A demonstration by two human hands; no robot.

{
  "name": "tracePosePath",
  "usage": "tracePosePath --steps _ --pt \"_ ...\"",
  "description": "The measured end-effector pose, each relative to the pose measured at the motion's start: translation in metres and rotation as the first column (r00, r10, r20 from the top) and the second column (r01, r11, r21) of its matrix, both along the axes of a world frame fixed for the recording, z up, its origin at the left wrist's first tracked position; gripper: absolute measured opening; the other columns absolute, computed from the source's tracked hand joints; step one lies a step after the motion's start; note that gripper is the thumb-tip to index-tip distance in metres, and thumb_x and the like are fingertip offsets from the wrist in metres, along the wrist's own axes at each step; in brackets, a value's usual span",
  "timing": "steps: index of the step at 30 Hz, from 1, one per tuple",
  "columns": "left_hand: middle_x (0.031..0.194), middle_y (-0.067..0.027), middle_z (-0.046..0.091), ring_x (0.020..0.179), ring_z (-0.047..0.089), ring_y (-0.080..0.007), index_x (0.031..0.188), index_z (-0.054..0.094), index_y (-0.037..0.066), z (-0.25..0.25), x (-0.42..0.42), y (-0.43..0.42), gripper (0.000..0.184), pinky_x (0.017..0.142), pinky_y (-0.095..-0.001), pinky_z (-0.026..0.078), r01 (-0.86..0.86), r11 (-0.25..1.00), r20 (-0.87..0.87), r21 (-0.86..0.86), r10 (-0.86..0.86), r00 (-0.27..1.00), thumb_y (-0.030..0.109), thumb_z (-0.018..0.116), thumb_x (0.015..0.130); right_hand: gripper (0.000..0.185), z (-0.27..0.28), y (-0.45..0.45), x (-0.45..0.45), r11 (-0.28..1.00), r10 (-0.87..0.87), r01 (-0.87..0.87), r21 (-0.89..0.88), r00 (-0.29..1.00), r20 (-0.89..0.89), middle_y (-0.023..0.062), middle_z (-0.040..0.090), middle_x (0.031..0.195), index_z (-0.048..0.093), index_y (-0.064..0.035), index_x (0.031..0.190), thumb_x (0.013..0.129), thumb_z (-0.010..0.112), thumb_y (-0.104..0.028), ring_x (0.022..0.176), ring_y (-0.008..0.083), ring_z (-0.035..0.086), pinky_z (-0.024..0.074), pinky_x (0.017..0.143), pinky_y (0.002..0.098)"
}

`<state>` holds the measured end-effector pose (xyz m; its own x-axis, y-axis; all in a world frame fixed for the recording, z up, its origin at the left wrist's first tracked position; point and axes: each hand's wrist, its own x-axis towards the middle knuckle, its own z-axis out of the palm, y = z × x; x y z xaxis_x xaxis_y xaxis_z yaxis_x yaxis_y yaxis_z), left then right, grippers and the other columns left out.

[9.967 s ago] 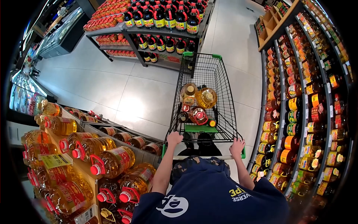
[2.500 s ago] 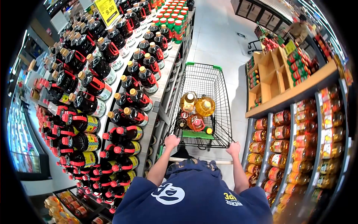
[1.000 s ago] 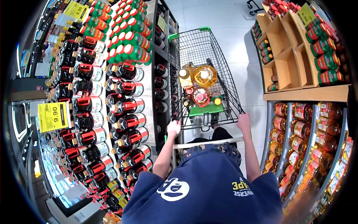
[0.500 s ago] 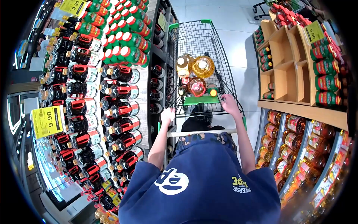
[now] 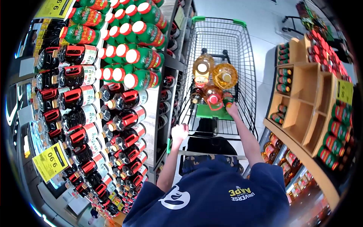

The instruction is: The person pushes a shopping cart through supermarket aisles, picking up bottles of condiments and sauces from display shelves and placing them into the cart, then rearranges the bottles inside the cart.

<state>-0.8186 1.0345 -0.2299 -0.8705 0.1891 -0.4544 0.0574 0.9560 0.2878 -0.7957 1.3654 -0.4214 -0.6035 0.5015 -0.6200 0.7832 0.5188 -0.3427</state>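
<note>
My right hand (image 5: pixel 232 110) reaches over the rear of the shopping cart (image 5: pixel 247 72), its fingers closed at the cap end of a small green bottle (image 5: pixel 227 98). Left of that bottle stands an oil bottle with a red cap and handle (image 5: pixel 213 92), and behind it a large golden oil bottle (image 5: pixel 225 77). A pale yellow bottle (image 5: pixel 203 65) and a small dark bottle (image 5: pixel 196 94) are also in the cart. My left hand (image 5: pixel 180 132) is curled at the cart's rear left corner; what its fingers hold, if anything, is hidden.
A shelf of dark bottles with red handles (image 5: pixel 75 96) and green bottles with red caps (image 5: pixel 145 58) runs close along the cart's left. To the right stands a wooden rack (image 5: pixel 302 102) holding green jars, with oil bottles (image 5: pixel 272 149) below. A second cart (image 5: pixel 298 24) is far right.
My right hand has moved forward from the cart's rear edge to the small green bottle, which now leans differently. My left hand stays near the rear left corner. The view has shifted.
</note>
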Motion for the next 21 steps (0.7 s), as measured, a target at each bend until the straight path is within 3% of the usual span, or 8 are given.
tracePosePath --steps 3,4,5,7,10,13,21 --pt "0.058 -0.0172 0.060 0.054 0.062 -0.0354 0.066 0.061 0.008 0.003 -0.028 0.013 0.030 0.054 -0.0454 0.051 -0.015 1.000 0.024 0.006 0.015 1.000 0.029 0.050 0.084 0.067 -0.030 0.011 -0.023 0.999 0.032 -0.032 -0.002 0.996 0.085 0.0300 0.058 0.108 0.040 -0.0012 0.127 0.070 0.064 -0.029 0.100 0.0441 0.057 0.0457 0.088 0.0474" --pt "0.056 -0.0158 0.059 0.052 0.060 -0.0342 0.066 0.060 0.008 -0.005 -0.034 0.013 0.028 0.052 -0.0451 0.050 -0.010 0.999 -0.033 0.044 0.012 0.999 0.029 0.053 0.083 0.067 -0.015 0.013 -0.038 0.999 0.038 -0.035 -0.028 0.992 0.117 0.0290 0.058 0.108 0.039 -0.0010 0.128 0.071 0.063 -0.028 0.101 0.0443 0.056 0.0452 0.089 0.0477" --pt "0.053 -0.0138 0.056 0.049 0.058 -0.0327 0.066 0.059 0.009 -0.008 -0.041 0.016 0.027 0.049 -0.0448 0.048 0.011 0.999 -0.106 0.052 -0.006 0.994 0.030 0.054 0.083 0.067 0.002 0.017 -0.056 0.992 0.030 -0.011 -0.123 0.987 0.156 0.0328 0.049 0.116 0.035 0.0004 0.128 0.070 0.062 -0.021 0.106 0.0473 0.051 0.0436 0.092 0.0480" --pt "0.052 -0.0120 0.054 0.048 0.056 -0.0313 0.065 0.058 0.010 -0.011 -0.058 0.025 0.028 0.047 -0.0436 0.046 0.002 1.000 -0.154 0.031 0.003 0.988 0.032 0.056 0.082 0.067 0.003 0.030 -0.079 0.988 0.063 -0.035 -0.149 0.980 0.189 0.0302 0.051 0.116 0.035 -0.0027 0.129 0.071 0.062 -0.020 0.105 0.0466 0.052 0.0444 0.091 0.0476" --pt "0.054 -0.0105 0.054 0.050 0.056 -0.0293 0.064 0.058 0.010 -0.014 -0.091 0.038 0.027 0.048 -0.0416 0.045 0.003 1.000 -0.172 -0.005 -0.004 0.985 0.031 0.057 0.081 0.069 0.001 0.046 -0.102 0.986 0.154 -0.142 -0.082 0.974 0.165 0.0277 0.046 0.121 0.035 -0.0118 0.134 0.070 0.060 -0.016 0.105 0.0452 0.053 0.0454 0.090 0.0468" --pt "0.053 -0.0102 0.054 0.049 0.056 -0.0283 0.061 0.058 0.010 -0.014 -0.128 0.055 0.030 0.047 -0.0406 0.045 0.003 1.000 -0.215 0.021 0.002 0.977 0.033 0.057 0.081 0.071 0.003 0.065 -0.133 0.977 0.205 -0.195 -0.084 0.968 0.142 0.0277 0.042 0.124 0.034 -0.0127 0.135 0.070 0.061 -0.016 0.105 0.0450 0.053 0.0449 0.091 0.0472" --pt "0.065 -0.0185 0.062 0.061 0.062 -0.0359 0.071 0.064 0.006 -0.009 -0.234 0.105 0.033 0.058 -0.0468 0.050 -0.063 0.998 0.159 -0.018 0.065 0.985 0.033 0.050 0.085 0.071 -0.004 0.115 -0.231 0.968 0.224 -0.217 -0.128 0.974 0.041 0.0280 0.043 0.121 0.031 -0.0098 0.137 0.074 0.063 -0.013 0.107 0.0440 0.050 0.0435 0.093 0.0457"
